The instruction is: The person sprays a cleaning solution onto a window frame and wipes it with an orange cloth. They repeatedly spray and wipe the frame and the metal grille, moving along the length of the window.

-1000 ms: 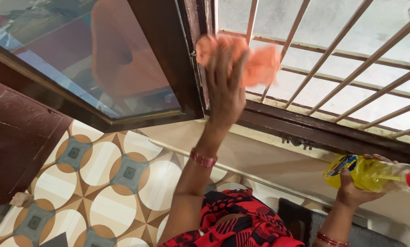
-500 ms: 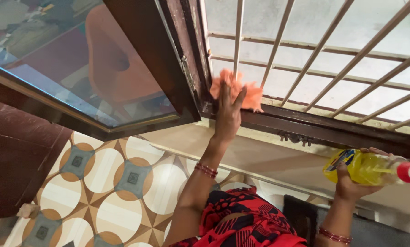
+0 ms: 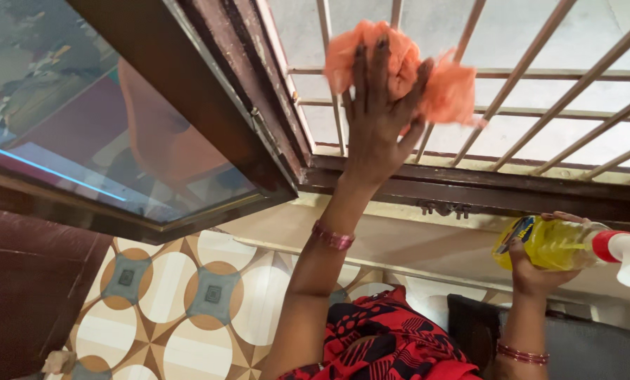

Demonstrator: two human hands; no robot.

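Patterned floor tiles [image 3: 188,295] lie below an open window with metal bars [image 3: 512,77]. Left hand [image 3: 378,119] presses a soft, light orange cloth [image 3: 406,63] flat against those bars, fingers spread over its bunched middle. Right hand [image 3: 533,271] is wrapped around a yellow spray bottle [image 3: 561,243], likely smooth and slippery, held by its body.

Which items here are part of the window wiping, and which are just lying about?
In use:
- left hand pressing the orange cloth on the window bars
- right hand holding the yellow spray bottle

Lying about:
- open glass pane
- patterned floor tiles
- dark mat
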